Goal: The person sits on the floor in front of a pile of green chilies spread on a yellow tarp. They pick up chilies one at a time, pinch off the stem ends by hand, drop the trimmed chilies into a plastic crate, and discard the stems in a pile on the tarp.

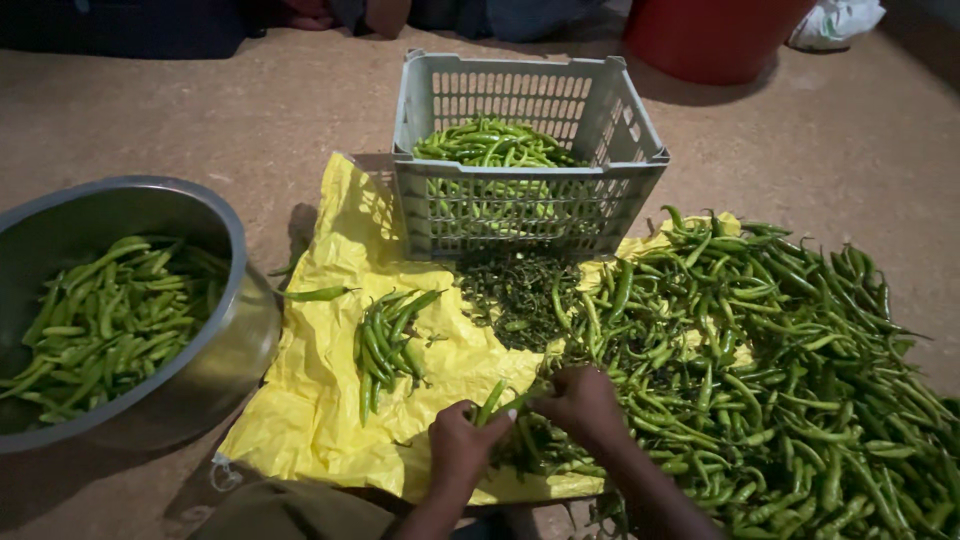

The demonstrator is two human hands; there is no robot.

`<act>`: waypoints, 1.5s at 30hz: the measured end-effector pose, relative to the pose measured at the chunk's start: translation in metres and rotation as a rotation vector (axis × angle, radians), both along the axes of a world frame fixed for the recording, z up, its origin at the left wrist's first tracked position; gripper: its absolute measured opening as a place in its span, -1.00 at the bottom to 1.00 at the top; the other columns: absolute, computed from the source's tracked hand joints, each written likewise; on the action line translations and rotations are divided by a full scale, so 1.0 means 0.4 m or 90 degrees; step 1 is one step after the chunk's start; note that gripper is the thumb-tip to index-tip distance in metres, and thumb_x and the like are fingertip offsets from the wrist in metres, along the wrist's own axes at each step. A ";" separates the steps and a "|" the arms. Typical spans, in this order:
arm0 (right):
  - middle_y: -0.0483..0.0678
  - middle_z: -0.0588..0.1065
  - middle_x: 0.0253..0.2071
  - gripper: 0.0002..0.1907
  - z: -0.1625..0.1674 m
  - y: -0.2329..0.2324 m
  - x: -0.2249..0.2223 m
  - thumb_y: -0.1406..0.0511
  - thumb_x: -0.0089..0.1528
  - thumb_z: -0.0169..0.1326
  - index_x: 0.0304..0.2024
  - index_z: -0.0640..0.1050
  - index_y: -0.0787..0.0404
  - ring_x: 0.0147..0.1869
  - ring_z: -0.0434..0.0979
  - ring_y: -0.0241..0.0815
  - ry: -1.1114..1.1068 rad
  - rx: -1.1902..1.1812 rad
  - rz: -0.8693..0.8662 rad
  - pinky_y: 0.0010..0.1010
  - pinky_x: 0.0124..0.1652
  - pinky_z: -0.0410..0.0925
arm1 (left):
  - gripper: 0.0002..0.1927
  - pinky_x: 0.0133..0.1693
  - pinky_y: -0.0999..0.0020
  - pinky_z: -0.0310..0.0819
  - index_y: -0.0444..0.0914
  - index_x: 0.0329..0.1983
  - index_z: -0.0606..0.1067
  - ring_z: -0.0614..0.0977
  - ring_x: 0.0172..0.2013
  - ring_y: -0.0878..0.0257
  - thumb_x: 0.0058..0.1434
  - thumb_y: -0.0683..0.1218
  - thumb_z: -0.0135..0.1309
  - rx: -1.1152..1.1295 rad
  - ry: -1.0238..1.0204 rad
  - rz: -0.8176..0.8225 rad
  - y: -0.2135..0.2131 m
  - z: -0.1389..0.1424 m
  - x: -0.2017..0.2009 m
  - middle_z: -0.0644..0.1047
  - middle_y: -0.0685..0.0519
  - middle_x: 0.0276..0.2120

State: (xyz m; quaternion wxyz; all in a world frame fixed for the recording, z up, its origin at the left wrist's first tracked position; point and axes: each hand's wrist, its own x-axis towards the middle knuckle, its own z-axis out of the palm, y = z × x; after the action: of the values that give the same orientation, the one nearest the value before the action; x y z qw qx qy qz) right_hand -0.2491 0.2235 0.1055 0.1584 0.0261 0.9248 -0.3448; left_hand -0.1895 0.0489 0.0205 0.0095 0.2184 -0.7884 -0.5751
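1. The left hand has its fingers closed around a green chilli, which sticks up between the two hands; the right hand pinches at the upper end of the same chilli or the one beside it, and which of the two I cannot tell.
2. A chilli like this is probably light, thin, smooth-skinned and a little bendable, snapping if bent hard. It is best held along the body, with the stem end left free.
3. Just right of the fingers spreads the big chilli heap; just left and ahead of them lies a small chilli bundle.
4. Ahead of the fingers is a dark litter of stems, and beyond it a grey plastic crate partly filled with chillies.
5. Far left stands a steel basin holding more.
6. Everything near the fingers rests on a crinkled yellow plastic sheet, likely slippery, laid over a rough floor in dim light; a red tub stands at the back.
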 end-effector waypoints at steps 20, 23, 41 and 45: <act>0.04 0.51 -0.61 -0.72 -0.086 -0.007 -0.005 0.29 0.11 0.34 -0.45 0.57 0.40 -0.59 0.42 -0.18 -0.147 -0.423 -0.140 -0.35 -0.53 0.31 | -0.69 -0.60 0.39 0.21 -0.31 -0.35 0.57 0.37 -0.69 0.34 0.19 0.05 0.28 0.367 -0.117 -0.052 0.021 -0.016 -0.026 0.46 0.12 -0.66; 0.04 0.48 -0.67 -0.74 -0.123 -0.016 0.007 0.32 0.07 0.35 -0.53 0.59 0.41 -0.68 0.33 -0.19 -0.101 -0.374 -0.174 -0.32 -0.61 0.18 | -0.63 -0.60 0.32 0.21 -0.34 -0.52 0.55 0.38 -0.72 0.29 0.17 0.06 0.29 0.284 -0.097 -0.052 0.025 -0.049 -0.028 0.46 0.08 -0.72; -0.03 0.44 -0.64 -0.74 -0.187 0.016 -0.008 0.28 0.17 0.26 -0.45 0.55 0.37 -0.65 0.30 -0.22 -0.214 -0.512 -0.168 -0.35 -0.60 0.13 | -0.65 -0.61 0.30 0.24 -0.28 -0.51 0.47 0.41 -0.70 0.27 0.17 0.07 0.25 0.289 -0.139 -0.005 0.057 -0.034 -0.026 0.48 0.07 -0.69; -0.07 0.45 -0.51 -0.82 -0.161 0.031 -0.028 0.30 0.25 0.18 -0.27 0.52 0.31 -0.50 0.39 -0.23 -0.297 -0.626 -0.133 -0.39 -0.46 0.27 | -0.71 -0.68 0.44 0.01 -0.21 -0.33 0.40 0.22 -0.72 0.37 0.23 0.05 0.21 0.627 -0.183 -0.017 0.035 -0.003 -0.035 0.31 0.16 -0.66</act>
State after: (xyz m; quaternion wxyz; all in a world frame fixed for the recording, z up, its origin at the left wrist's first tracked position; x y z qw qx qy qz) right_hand -0.2605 0.2359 0.0411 0.3173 0.1163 0.5876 -0.7352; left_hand -0.2034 0.0627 0.0194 -0.2102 0.2635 -0.4200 -0.8426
